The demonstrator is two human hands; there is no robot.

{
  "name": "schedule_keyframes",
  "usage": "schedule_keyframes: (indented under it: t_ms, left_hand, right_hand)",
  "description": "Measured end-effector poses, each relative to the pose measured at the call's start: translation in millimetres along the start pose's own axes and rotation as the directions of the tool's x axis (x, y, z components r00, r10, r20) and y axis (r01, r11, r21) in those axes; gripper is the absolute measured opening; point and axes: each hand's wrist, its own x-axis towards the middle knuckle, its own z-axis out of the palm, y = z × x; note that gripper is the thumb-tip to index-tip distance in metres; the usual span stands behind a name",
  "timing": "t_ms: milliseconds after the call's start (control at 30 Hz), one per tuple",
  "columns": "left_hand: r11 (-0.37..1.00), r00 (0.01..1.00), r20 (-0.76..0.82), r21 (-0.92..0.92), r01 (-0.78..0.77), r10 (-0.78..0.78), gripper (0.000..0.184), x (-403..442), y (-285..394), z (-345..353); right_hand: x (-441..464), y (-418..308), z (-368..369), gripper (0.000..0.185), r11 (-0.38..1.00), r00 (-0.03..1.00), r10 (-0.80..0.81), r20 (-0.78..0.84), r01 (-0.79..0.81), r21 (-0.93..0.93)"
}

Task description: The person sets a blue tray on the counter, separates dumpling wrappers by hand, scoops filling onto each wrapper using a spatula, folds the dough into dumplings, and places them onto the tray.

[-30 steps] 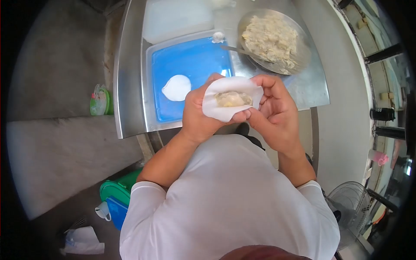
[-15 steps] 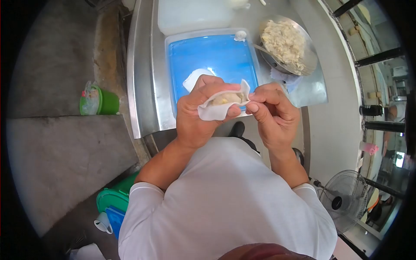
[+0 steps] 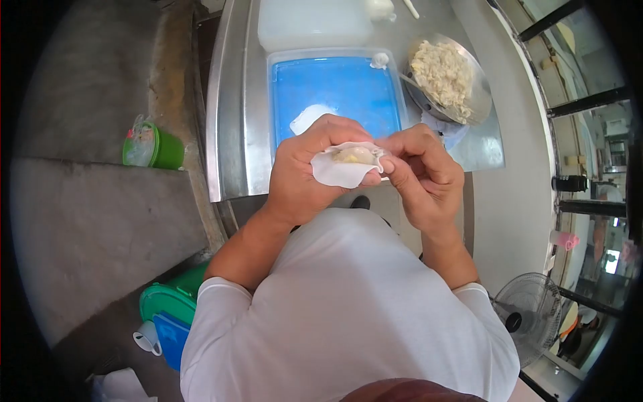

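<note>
A white dumpling wrapper (image 3: 338,175) with pale yellowish filling (image 3: 355,155) in its middle lies cupped in my left hand (image 3: 295,171). The left fingers curl behind it and the thumb supports its lower side. My right hand (image 3: 429,174) pinches the wrapper's right edge between thumb and forefinger, where it is gathered. The left side of the wrapper is unfolded, with filling showing. Just beyond my hands, a blue tray (image 3: 335,87) holds a white wrapper (image 3: 311,118) near its front and a small white lump (image 3: 379,61) at its far right corner.
A metal bowl (image 3: 481,107) of pale chopped filling (image 3: 442,77), with a utensil handle at its rim, stands at the right on the steel table (image 3: 242,134). A translucent container (image 3: 315,27) sits at the back. A green bucket (image 3: 167,149) is left, a fan (image 3: 529,315) lower right.
My right fingers have pinched in the wrapper's right corner, which stood up before. The wrapper now lies flatter and wider toward me. The camera view has shifted slightly.
</note>
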Motion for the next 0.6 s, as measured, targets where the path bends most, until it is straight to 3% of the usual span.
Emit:
schedule_keyframes:
  t_ms: [33,67,167,233,267,333,367,433,533,600]
  left_hand:
    - [0.985,0.991,-0.032,-0.113,0.128,-0.132,0.036,-0.2,2.4,4.0]
    - [0.986,0.991,-0.035,-0.112,0.125,-0.13,0.036,-0.3,-0.6,6.4]
    - [0.981,0.99,-0.129,-0.191,0.038,-0.063,0.037,1.8,-13.4,8.8]
    - [0.997,0.999,0.012,-0.059,-0.046,0.046,0.043,6.6,-16.0,8.4]
    - [0.997,0.999,0.01,-0.057,-0.047,0.048,0.043,7.4,-10.0,11.0]
    - [0.963,0.978,-0.044,-0.186,0.193,-0.204,0.038,9.2,8.2,17.3]
    - [0.964,0.978,-0.044,-0.185,0.193,-0.204,0.038,9.2,2.5,18.3]
    - [0.955,0.988,-0.123,-0.292,0.049,-0.088,0.033,10.3,-13.0,19.4]
    - [0.985,0.998,-0.044,-0.166,0.045,-0.053,0.033,16.4,-13.1,16.3]
    - [0.969,0.992,-0.048,-0.225,0.102,-0.115,0.032,17.0,-6.2,18.1]
  right_hand:
    - [0.6,-0.4,-4.9,0.015,0.997,0.999,-0.033,0.029,0.035,-0.069]
    - [0.7,-0.4,-8.3,0.014,0.988,0.996,-0.063,0.06,0.071,-0.136]
    - [1.5,-0.8,-10.5,0.014,0.986,0.995,-0.09,0.039,0.095,-0.135]
    - [2.8,-3.3,-13.0,0.013,0.981,0.994,-0.102,0.044,0.108,-0.163]
    - [3.6,-3.9,-14.4,0.012,0.974,0.992,-0.116,0.048,0.123,-0.192]
    - [5.3,-1.0,-22.3,0.012,0.96,0.986,-0.144,0.085,0.161,-0.23]
    - [5.9,0.1,-25.3,0.012,0.943,0.978,-0.17,0.123,0.197,-0.268]
    - [7.8,0.3,-23.7,0.011,0.963,0.986,-0.139,0.09,0.156,-0.22]
    - [10.8,-1.3,-22.7,0.01,0.982,0.995,-0.088,0.051,0.096,-0.162]
    - [12.5,-0.2,-24.5,0.009,0.985,0.996,-0.071,0.045,0.077,-0.154]
